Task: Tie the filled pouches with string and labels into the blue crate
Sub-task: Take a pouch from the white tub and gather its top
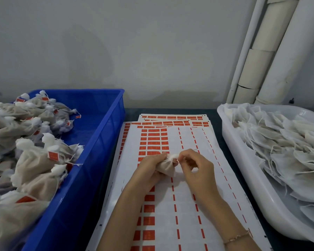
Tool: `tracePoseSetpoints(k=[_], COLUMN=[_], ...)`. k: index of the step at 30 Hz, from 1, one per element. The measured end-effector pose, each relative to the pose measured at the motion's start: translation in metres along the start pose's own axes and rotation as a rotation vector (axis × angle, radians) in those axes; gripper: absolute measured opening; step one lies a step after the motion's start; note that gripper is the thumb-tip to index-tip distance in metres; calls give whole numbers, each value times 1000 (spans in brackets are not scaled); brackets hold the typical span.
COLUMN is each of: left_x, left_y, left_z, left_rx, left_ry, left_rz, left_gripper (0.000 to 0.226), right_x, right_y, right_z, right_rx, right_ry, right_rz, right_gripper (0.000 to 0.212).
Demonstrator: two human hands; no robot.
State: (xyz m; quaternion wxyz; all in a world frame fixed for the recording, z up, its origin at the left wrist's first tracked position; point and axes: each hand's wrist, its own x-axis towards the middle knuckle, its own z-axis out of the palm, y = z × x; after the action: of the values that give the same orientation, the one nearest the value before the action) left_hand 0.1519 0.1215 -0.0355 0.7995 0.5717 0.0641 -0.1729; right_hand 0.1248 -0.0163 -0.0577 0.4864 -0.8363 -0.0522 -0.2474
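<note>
**Holdings, left to right**

- Blue rectangular plastic crate (pixel 101 142), at the left. Contents: tied beige mesh pouches with gathered white necks and small orange tags (pixel 43 160), heaped along its left side and spilling toward the near corner. The far right part of the crate floor shows bare blue.
- Stack of white backing sheets carrying rows of orange labels (pixel 188 205), at the centre, lying flat on the dark table (pixel 132 113). Several columns are stripped down to thin orange dashes.
- White plastic tray with rounded corners (pixel 241 165), at the right. Contents: flat, untied white mesh pouches with loose strings (pixel 279 142), overlapping in layers.

**Item in work**

- One filled beige mesh pouch (pixel 166 168), held above the sheets. The left hand (pixel 149 167) is wrapped round its body. The right hand (pixel 196 165), with a thin bracelet (pixel 237 237) at the wrist, pinches at the gathered white neck.

**Edges and room**

- The crate's right wall runs just beside the sheets.
- A narrow dark strip of table separates the sheets from the tray.
- White pipes (pixel 261 51) stand at the far right corner against the grey wall.
</note>
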Motion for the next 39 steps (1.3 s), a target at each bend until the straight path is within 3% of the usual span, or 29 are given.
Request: tracePoseSetpoints(k=[7,13,24,31,39], left_x=[-1,0,-3,-3,-2], left_y=[3,3,5,5,1], left_z=[1,-1,-7,-7,-1], left_rx=[47,42,114,174,234], left_ry=[4,-28,-123,-155,-128], left_rz=[-9,-4,42,124,164], left_gripper=[16,12,11,33,10], right_x=[-2,-3,-1,-1,-3], right_y=[9,12,8,4,-1], right_z=[0,2,-1,-4,-5], right_rx=[-190,-261,-104,-96,-59], right_ry=[46,87,102,158,129], right_rz=[-106,-130,-80,-182,-340], right_gripper=[14,23,24,24,23])
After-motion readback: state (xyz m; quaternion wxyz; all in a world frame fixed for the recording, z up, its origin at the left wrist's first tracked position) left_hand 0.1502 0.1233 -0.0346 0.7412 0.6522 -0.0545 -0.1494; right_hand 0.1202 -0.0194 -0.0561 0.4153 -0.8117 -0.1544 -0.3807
